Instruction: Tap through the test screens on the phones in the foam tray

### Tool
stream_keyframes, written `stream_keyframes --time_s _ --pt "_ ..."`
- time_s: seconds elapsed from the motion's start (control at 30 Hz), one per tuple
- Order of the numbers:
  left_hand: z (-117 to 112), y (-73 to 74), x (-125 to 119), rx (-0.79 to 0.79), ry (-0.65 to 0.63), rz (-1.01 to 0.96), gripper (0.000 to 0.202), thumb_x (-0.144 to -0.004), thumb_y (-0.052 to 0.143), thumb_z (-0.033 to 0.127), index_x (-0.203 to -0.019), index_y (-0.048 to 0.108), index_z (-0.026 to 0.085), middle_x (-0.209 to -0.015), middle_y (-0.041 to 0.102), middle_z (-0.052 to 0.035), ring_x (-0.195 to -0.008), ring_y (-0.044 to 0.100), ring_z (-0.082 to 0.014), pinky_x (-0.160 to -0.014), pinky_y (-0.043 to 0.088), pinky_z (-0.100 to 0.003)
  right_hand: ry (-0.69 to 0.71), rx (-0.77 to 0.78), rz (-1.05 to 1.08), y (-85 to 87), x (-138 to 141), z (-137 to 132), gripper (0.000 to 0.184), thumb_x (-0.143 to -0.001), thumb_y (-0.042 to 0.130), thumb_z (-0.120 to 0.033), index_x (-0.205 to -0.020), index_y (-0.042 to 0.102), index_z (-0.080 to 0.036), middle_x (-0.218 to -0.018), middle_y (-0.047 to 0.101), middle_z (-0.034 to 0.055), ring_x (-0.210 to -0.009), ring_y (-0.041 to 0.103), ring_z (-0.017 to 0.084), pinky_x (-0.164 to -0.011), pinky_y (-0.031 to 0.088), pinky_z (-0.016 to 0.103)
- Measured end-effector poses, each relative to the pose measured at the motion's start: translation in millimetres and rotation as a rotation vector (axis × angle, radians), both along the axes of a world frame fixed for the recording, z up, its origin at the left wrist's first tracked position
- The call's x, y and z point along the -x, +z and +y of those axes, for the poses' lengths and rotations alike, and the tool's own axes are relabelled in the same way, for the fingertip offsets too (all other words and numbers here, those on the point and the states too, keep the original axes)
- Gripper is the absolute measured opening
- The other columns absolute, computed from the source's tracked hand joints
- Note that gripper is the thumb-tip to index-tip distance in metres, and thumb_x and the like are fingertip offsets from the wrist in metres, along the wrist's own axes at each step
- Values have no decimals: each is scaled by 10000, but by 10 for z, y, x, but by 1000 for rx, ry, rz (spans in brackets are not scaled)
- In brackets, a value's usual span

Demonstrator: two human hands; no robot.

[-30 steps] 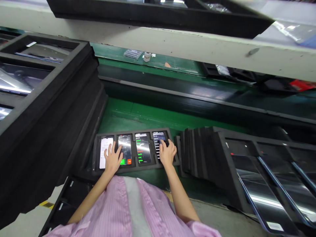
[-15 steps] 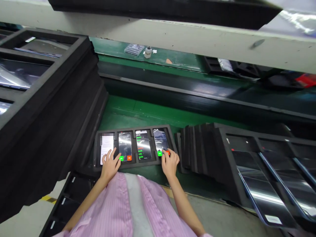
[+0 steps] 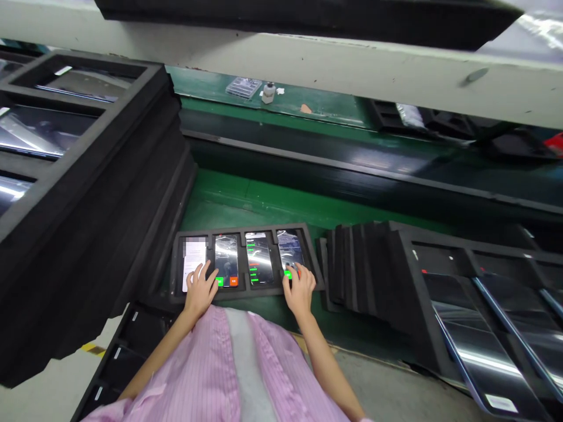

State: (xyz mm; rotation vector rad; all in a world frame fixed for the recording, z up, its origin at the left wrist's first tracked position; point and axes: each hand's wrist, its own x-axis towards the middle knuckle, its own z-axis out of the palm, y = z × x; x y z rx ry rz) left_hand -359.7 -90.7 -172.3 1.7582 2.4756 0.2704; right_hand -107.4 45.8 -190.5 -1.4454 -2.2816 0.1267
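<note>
Head view: the fingers of the left hand [image 3: 201, 293] are spread and loose, grasping nothing, over the lower part of the white-screened phone [image 3: 193, 255] and the edge of its neighbour; whether the tips press on the glass cannot be told. The fingers of the right hand [image 3: 299, 288] are bent but unclenched, holding nothing, over the lower end of the rightmost phone [image 3: 290, 245], beside a green patch on its screen; contact there is likewise hard to make out.

Between these two phones lie the second phone [image 3: 226, 258], dark with a green and an orange block along its bottom, and the third phone [image 3: 259, 258], with green lines and a red one down its left side. All four lie face up, each in its own slot of a black foam tray [image 3: 241, 258], which rests on a green bench [image 3: 264, 190] just in front of the person's pink striped garment [image 3: 185, 369].

To the left rises a tall stack of black trays [image 3: 118, 158], with glossy devices in the top one; to the right stands another stack [image 3: 373, 269], also bearing glossy devices. Beyond the bench runs a dark strip [image 3: 334, 155], and behind that sit a clear case [image 3: 243, 87] and a small bottle [image 3: 268, 94], below a pale beam [image 3: 272, 64].
</note>
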Motion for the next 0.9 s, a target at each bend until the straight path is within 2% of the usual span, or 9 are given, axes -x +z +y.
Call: stream_keyframes --time_s 0.2,0.33,0.77,0.9 --pt "285 114 48 51 102 32 356 -877 379 264 -1150 603 216 -1325 482 -137 -1218 407 -300 -934 337 -464 84 26 20 30 395 161 305 -863 353 -258 -1045 589 -188 -1151 497 119 -1108 401 238 -964 286 458" --pt "371 128 87 47 123 45 356 -881 380 266 -1165 591 221 -1339 465 -137 -1227 395 -302 -945 329 -467 114 26 40 41 538 255 305 -864 351 -243 -1034 596 -180 -1134 497 120 -1096 399 232 -962 287 446" --pt "432 90 87 46 84 17 359 -883 389 297 -1187 575 255 -1372 427 -123 -1251 363 -304 -964 306 -490 103 5 17 36 552 276 300 -864 343 -216 -1005 605 -176 -1112 506 118 -1077 408 226 -962 283 433" --pt "449 90 89 71 76 21 364 -887 379 300 -1187 578 250 -1383 415 -124 -1255 357 -310 -966 302 -501 34 -22 36 19 489 284 306 -862 333 -216 -991 609 -177 -1090 520 115 -1054 428 224 -960 280 437"
